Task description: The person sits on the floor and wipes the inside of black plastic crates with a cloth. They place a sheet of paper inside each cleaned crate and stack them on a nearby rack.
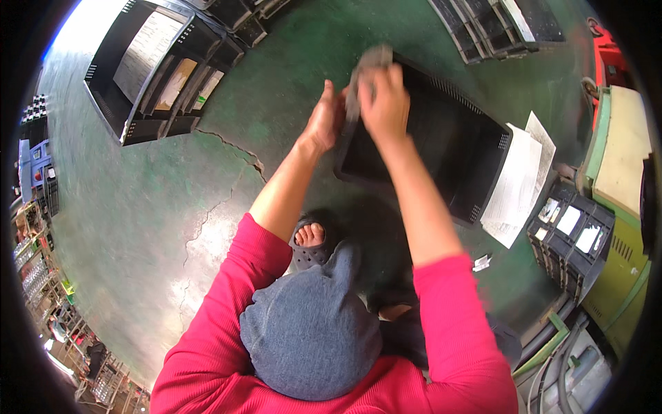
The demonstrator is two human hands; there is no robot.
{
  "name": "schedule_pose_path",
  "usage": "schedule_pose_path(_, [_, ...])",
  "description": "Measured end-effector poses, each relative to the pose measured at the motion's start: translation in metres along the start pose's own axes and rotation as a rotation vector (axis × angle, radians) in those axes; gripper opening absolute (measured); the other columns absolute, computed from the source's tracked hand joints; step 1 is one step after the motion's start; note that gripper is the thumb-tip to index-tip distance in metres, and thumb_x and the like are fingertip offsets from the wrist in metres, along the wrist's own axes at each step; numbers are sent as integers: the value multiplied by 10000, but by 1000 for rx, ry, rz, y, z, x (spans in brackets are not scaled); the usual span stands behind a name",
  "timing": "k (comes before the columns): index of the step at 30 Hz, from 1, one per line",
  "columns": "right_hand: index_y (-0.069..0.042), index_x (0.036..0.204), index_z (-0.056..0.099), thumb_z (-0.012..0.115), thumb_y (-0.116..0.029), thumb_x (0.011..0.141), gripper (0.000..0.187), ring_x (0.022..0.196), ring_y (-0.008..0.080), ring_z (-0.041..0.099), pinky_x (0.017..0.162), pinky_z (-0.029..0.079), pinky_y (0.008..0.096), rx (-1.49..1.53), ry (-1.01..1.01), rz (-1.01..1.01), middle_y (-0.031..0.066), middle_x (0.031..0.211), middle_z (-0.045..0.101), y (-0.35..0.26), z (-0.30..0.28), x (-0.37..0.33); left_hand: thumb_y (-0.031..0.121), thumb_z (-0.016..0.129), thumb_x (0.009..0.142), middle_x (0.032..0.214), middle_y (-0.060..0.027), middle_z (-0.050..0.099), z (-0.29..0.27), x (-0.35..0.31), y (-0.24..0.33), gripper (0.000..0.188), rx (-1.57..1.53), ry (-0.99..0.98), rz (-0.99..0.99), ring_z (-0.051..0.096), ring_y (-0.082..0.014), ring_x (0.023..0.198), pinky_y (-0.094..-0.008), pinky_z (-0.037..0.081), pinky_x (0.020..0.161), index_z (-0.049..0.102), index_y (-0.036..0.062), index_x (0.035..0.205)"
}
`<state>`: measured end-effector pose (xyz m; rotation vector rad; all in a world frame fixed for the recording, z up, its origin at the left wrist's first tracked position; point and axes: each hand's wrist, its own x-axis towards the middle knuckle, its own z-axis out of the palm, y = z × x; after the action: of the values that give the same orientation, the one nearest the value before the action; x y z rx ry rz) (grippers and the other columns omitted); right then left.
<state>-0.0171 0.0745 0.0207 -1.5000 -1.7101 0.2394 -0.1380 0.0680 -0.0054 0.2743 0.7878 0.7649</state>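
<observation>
Black crate (441,138) tilted under both hands | right hand (383,103) grips grey cloth (367,65) | left hand (324,121) clasps crate rim

Green concrete floor (138,207), worn, crack (227,148) running just left of hands. Stacked black crates (165,69) far upper left, more crates (496,24) upper right. Green-cream machine (620,207) far right. Bright glare top left corner.

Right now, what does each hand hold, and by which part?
Right hand grips a grey cloth near its middle, against the black crate. Left hand holds the crate's near corner edge.
</observation>
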Motion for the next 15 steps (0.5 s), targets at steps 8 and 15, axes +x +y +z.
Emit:
schedule_pose_path(8, [-98,848,584,630,-156,757,118,752,299,594,608,501,415,-70,-222,-41,110,844,512,-16,-16,-24,623,153,913,1393,-152,363,-9,-10,-7,733,36,85,-10,352,-248,1272,-381,248,1073,298,104,1410])
schedule_pose_path(15, [-130,865,569,630,-204,759,143,731,278,608,580,522,401,-434,-71,-305,91,895,494,43,-5,68,466,547,856,1111,-211,593,40,-9,-16,595,928,449,291,579,-239,1002,-334,442,858,449,97,1313])
